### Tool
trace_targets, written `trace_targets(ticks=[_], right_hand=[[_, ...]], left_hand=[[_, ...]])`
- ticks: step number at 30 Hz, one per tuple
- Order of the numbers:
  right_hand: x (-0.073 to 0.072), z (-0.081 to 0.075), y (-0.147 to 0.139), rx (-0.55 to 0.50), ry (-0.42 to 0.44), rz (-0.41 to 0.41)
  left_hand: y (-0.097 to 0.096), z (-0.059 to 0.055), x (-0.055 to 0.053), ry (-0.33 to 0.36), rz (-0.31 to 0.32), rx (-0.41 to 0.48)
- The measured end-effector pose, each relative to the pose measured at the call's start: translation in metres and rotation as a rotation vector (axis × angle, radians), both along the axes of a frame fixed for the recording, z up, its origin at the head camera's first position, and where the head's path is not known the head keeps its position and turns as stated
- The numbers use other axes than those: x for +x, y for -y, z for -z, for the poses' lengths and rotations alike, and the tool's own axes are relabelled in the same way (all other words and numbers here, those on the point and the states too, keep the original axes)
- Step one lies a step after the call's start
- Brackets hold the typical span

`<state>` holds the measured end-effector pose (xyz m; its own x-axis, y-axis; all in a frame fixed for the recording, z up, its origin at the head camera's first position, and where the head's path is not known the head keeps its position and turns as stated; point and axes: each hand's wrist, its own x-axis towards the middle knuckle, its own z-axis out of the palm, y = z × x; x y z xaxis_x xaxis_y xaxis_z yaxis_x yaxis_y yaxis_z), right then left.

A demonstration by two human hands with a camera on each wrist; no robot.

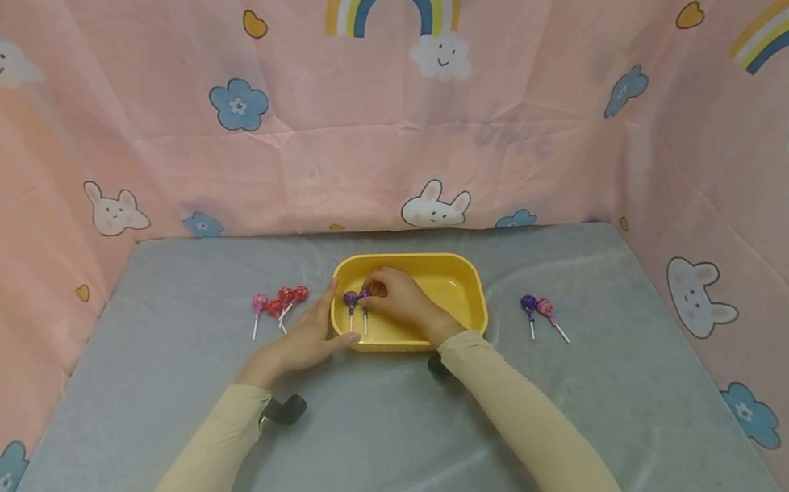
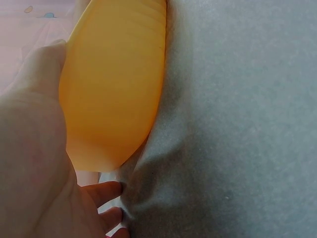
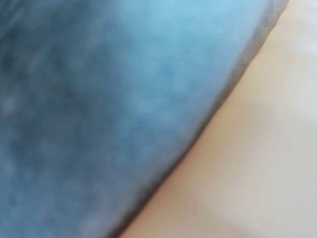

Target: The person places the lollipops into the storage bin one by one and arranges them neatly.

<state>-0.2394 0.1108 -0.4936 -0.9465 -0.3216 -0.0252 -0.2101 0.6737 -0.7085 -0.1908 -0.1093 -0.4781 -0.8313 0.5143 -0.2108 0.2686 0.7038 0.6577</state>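
A yellow plastic tray [image 1: 447, 260] stands on the cloth. Along its left end lies my left hand [image 1: 306, 339], thumb at the front rim and fingers extended along the side. In the left wrist view the hand [image 2: 34, 163] rests against the tray's wall [image 2: 114, 84]. My right hand [image 1: 404, 298] reaches inside and pinches a purple lollipop [image 1: 365, 314] near its head, its stick pointing toward me. Another purple lollipop [image 1: 350, 300] lies just left of it in the tray. The right wrist view is blurred and shows no lollipop.
Left of the tray lie a pink lollipop [image 1: 259, 302] and several red lollipops [image 1: 286, 295]. On the right lie a purple lollipop [image 1: 528, 303] and a pink one [image 1: 544, 307]. Grey cloth [image 1: 360, 461] covers the table; a pink printed curtain [image 1: 326, 156] surrounds it.
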Motion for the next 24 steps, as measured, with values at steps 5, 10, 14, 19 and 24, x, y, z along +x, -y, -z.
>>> trace_targets(ticks=[5, 10, 14, 19, 24], right_hand=[[-0.0001, -0.0004, -0.0005, -0.005, 0.013, -0.007], [-0.0009, -0.0002, -0.0011, -0.019, 0.022, -0.003], [-0.0012, -0.0015, -0.0017, -0.035, 0.034, -0.006], [-0.0005, -0.0049, -0.0033, -0.040, 0.066, -0.023], [0.0003, -0.0078, -0.0067, -0.045, 0.111, -0.040]], left_hand=[[0.0005, -0.0003, 0.0001, 0.011, -0.003, -0.009], [0.0007, 0.0001, -0.0007, 0.019, -0.007, -0.011], [0.0006, -0.0006, -0.0008, 0.021, -0.009, -0.012], [0.0014, -0.0009, -0.0008, 0.025, -0.004, -0.002], [0.0016, 0.0050, -0.0033, 0.033, -0.007, 0.000]])
